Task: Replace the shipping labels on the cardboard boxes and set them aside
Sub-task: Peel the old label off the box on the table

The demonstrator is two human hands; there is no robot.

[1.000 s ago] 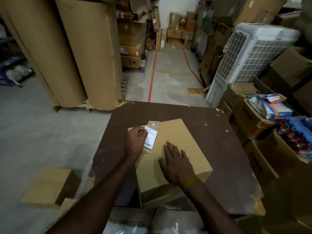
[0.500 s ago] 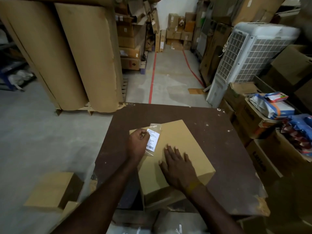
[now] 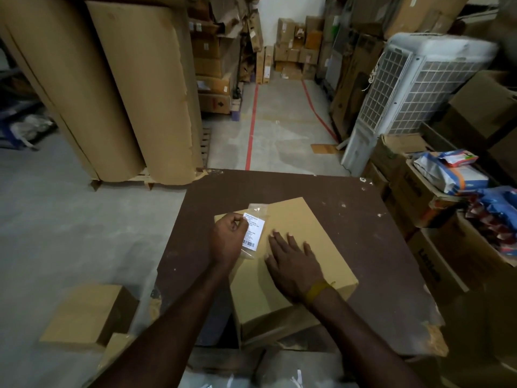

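A plain brown cardboard box is seen lying flat on a dark brown wooden bench, turned at an angle. A white shipping label with a barcode, sealed in a clear plastic sleeve, is held at the box's upper left corner, pinched by the curled fingers of the left hand. The right hand is laid flat on the box top, fingers straight and slightly apart. A second brown cardboard box is seen on the grey concrete floor to the left.

Dim, soft indoor light, dark corners, wide-angle bending at edges, slightly soft focus.
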